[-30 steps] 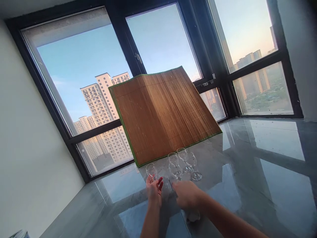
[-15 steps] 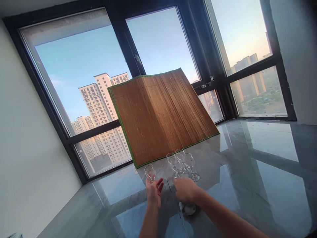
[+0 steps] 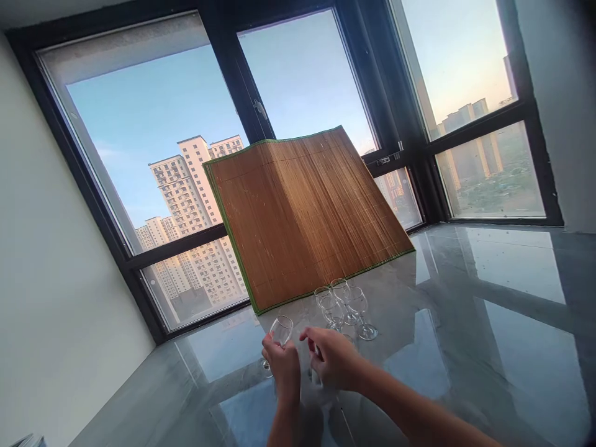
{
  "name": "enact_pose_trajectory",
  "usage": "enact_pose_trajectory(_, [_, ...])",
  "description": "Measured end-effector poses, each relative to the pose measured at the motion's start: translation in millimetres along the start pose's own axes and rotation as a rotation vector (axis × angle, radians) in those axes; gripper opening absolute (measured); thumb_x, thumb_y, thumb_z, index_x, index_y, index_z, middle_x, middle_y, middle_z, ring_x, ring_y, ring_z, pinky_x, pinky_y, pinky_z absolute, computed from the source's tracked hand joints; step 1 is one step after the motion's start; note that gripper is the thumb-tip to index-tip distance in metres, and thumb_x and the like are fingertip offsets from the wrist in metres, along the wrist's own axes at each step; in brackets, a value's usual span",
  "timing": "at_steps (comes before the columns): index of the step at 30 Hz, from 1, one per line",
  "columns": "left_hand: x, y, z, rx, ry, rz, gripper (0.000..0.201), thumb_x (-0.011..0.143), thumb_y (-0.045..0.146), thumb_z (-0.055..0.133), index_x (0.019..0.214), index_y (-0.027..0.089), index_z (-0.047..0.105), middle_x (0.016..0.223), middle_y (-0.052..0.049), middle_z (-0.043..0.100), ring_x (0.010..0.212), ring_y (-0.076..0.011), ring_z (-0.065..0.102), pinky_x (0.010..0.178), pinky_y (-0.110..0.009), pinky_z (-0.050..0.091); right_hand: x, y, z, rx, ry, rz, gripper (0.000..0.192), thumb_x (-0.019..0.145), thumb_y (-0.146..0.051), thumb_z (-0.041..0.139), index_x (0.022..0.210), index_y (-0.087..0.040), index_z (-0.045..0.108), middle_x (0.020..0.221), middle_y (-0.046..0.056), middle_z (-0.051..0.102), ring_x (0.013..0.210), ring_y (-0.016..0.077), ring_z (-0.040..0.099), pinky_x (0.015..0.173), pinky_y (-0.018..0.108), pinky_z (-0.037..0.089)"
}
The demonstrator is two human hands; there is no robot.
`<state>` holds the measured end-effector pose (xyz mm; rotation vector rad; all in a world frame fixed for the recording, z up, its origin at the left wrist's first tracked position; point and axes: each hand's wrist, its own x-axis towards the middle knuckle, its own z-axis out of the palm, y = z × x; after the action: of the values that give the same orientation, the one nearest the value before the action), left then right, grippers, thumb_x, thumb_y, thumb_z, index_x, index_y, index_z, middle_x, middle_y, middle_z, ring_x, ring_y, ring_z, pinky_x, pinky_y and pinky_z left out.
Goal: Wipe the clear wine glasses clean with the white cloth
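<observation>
My left hand point(image 3: 283, 366) is closed around a small stemmed wine glass point(image 3: 282, 329). The glass leans to the right, its foot showing to the left below the fingers. Just to the right is my right hand point(image 3: 333, 357), with its fingers curled inward. A blurred whitish thing point(image 3: 315, 374) shows under those fingers, mostly hidden; I cannot make out what it is. Several clear stemmed glasses point(image 3: 357, 300) stand upright in a close group beyond my right hand, and the hand covers the lower part of the nearest.
A brown bamboo mat point(image 3: 316, 211) with green edging leans against the dark window frame point(image 3: 186, 247) behind the glasses. The glossy grey marble-like surface point(image 3: 419, 397) runs below it. A white wall point(image 3: 56, 248) rises at the left.
My left hand has closed around the glass, which now tilts to the right. My right hand has moved left and slightly up, close to it, and the whitish thing has moved left with it.
</observation>
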<state>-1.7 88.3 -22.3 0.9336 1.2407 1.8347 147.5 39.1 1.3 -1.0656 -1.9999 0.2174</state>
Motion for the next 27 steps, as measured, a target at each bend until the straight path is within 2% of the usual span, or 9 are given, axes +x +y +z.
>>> enact_pose_trajectory(3, [-12, 9, -0.1, 0.269, 0.031, 0.238, 0.049, 0.066, 0.003, 0.062, 0.108, 0.026, 0.052, 0.096, -0.003, 0.046, 0.088, -0.0207, 0.05, 0.082, -0.033, 0.044, -1, -5, -1, 0.124, 0.353, -0.134, 0.022, 0.088, -0.013, 0.047, 0.108, -0.02, 0.056, 0.088, 0.003, 0.066, 0.067, 0.0142, 0.06, 0.065, 0.026, 0.046])
enact_pose_trajectory(5, [-24, 12, 4.0, 0.48, -0.097, 0.452, 0.047, 0.07, 0.004, 0.061, 0.111, 0.026, 0.055, 0.098, -0.005, 0.051, 0.083, -0.0206, 0.05, 0.081, -0.033, 0.043, -1, -4, -6, 0.155, 0.561, -0.236, 0.022, 0.093, -0.016, 0.047, 0.114, -0.022, 0.051, 0.096, 0.005, 0.063, 0.076, 0.0154, 0.061, 0.07, 0.028, 0.049])
enact_pose_trajectory(7, [-37, 13, 9.1, 0.562, -0.288, 0.587, 0.041, 0.073, 0.005, 0.059, 0.108, 0.026, 0.057, 0.098, -0.006, 0.054, 0.078, -0.0202, 0.051, 0.075, -0.032, 0.044, 0, -2, -12, 0.13, 0.672, -0.306, 0.026, 0.094, -0.016, 0.05, 0.119, -0.024, 0.047, 0.102, 0.006, 0.06, 0.085, 0.017, 0.062, 0.075, 0.03, 0.052])
enact_pose_trajectory(10, [-49, 16, 12.9, 0.563, -0.453, 0.674, 0.031, 0.071, 0.005, 0.06, 0.094, 0.026, 0.059, 0.095, -0.007, 0.057, 0.078, -0.0215, 0.052, 0.071, -0.031, 0.045, 2, 2, -16, 0.055, 0.714, -0.336, 0.034, 0.094, -0.017, 0.054, 0.125, -0.026, 0.045, 0.11, 0.008, 0.056, 0.093, 0.0196, 0.062, 0.079, 0.034, 0.054])
enact_pose_trajectory(12, [-51, 20, 11.9, 0.54, -0.461, 0.682, 0.032, 0.067, 0.003, 0.061, 0.09, 0.026, 0.06, 0.094, -0.007, 0.057, 0.078, -0.0226, 0.051, 0.071, -0.031, 0.046, 3, 3, -16, 0.027, 0.737, -0.321, 0.039, 0.093, -0.017, 0.056, 0.129, -0.026, 0.042, 0.115, 0.01, 0.054, 0.1, 0.0217, 0.062, 0.084, 0.037, 0.055])
enact_pose_trajectory(17, [-53, 35, 6.7, 0.386, -0.512, 0.588, 0.049, 0.06, 0.0, 0.062, 0.1, 0.028, 0.065, 0.098, -0.007, 0.057, 0.089, -0.0258, 0.053, 0.082, -0.035, 0.046, 7, 4, -17, 0.037, 0.882, -0.221, 0.049, 0.091, -0.021, 0.061, 0.134, -0.028, 0.037, 0.123, 0.011, 0.046, 0.111, 0.0248, 0.057, 0.091, 0.043, 0.053])
enact_pose_trajectory(21, [-54, 35, 4.8, 0.277, -0.478, 0.541, 0.041, 0.063, 0.006, 0.066, 0.098, 0.025, 0.066, 0.092, -0.007, 0.055, 0.085, -0.0248, 0.053, 0.082, -0.034, 0.045, 11, 8, -21, 0.097, 0.947, -0.182, 0.044, 0.092, -0.022, 0.061, 0.131, -0.026, 0.04, 0.119, 0.01, 0.048, 0.108, 0.0234, 0.056, 0.091, 0.042, 0.052])
enact_pose_trajectory(25, [-48, 25, 1.9, 0.436, -0.416, 0.79, 0.038, 0.075, 0.02, 0.061, 0.113, 0.022, 0.059, 0.093, -0.006, 0.052, 0.077, -0.0216, 0.049, 0.075, -0.035, 0.043, 14, 12, -22, 0.17, 0.902, -0.11, 0.035, 0.094, -0.026, 0.058, 0.126, -0.024, 0.044, 0.103, 0.006, 0.054, 0.087, 0.0188, 0.059, 0.079, 0.035, 0.054])
enact_pose_trajectory(27, [-46, 20, 1.8, 0.522, -0.391, 0.903, 0.038, 0.081, 0.021, 0.053, 0.12, 0.021, 0.052, 0.096, -0.006, 0.05, 0.077, -0.0205, 0.048, 0.074, -0.035, 0.043, 14, 12, -21, 0.188, 0.862, -0.094, 0.032, 0.094, -0.027, 0.058, 0.124, -0.024, 0.046, 0.098, 0.004, 0.056, 0.084, 0.0186, 0.06, 0.079, 0.035, 0.054])
